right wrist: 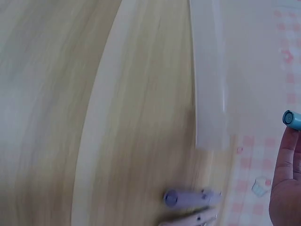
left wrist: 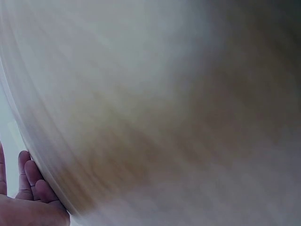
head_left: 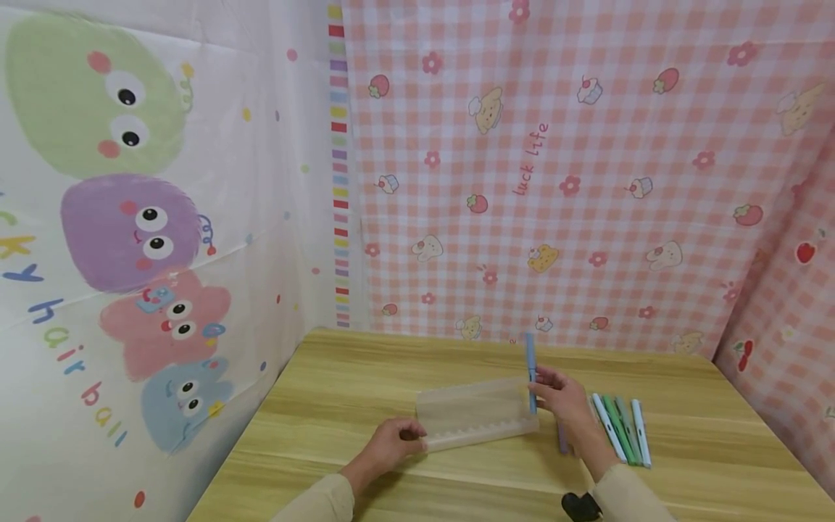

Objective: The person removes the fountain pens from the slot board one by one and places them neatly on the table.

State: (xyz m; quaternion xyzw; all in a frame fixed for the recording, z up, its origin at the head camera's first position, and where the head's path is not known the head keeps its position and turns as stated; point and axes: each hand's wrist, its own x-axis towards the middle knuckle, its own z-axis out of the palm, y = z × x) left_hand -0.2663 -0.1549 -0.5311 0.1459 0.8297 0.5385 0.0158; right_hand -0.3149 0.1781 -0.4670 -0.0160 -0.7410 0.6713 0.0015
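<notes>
A translucent plastic pen case (head_left: pixel 470 406) with a row of notches lies spread on the table, its near strip slanting up to the right. My left hand (head_left: pixel 390 446) pinches its near left corner. Curled fingers of that hand (left wrist: pixel 37 200) appear at the lower left of the left wrist view, where the rest is blurred. Above the case's right end, my right hand (head_left: pixel 562 395) holds a blue pen (head_left: pixel 531 362) nearly upright between thumb and fingers. Only one round end of this pen (right wrist: pixel 292 119) shows in the right wrist view.
Right of the case lie a purple pen (right wrist: pixel 186 198) and a pinkish pen (right wrist: pixel 195 218), partly hidden by my right arm in the head view. Farther right, several pens, including a green pen (head_left: pixel 615 424), lie side by side. A black object (head_left: pixel 580 506) sits at the near edge.
</notes>
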